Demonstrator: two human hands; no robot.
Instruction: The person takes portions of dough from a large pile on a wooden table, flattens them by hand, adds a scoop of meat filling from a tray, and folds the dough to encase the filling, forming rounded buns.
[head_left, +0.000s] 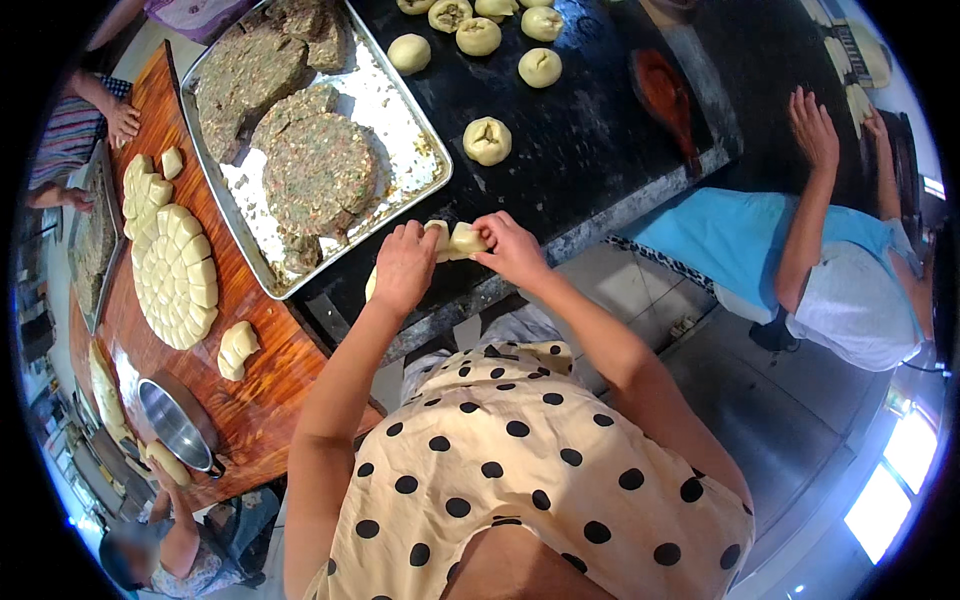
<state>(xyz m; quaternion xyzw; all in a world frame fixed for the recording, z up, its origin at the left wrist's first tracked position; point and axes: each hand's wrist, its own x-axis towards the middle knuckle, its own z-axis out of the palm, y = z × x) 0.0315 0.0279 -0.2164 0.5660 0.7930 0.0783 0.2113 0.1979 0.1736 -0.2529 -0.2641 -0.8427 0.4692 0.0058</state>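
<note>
At the near edge of the black worktop, both hands are on pale dough. My right hand [510,250] pinches the right end of a small dough piece [466,240] between thumb and fingers. My left hand [406,266] is closed over the dough just to its left, and its fingers hide part of it. A further bit of dough shows beside my left wrist. A metal tray [415,130] with seeded, green-flecked slabs of filling [318,168] lies just beyond my left hand. Ahead on the worktop, a round filled bun [487,141] has a pinched, partly gathered top.
Several more buns [478,34] sit farther back, near a reddish-brown ladle-shaped tool [662,95]. The wooden table [262,425] at left bears a cut dough round [175,275], dough pieces [238,350] and a steel pot [178,420]. Other people work at left, lower left and right.
</note>
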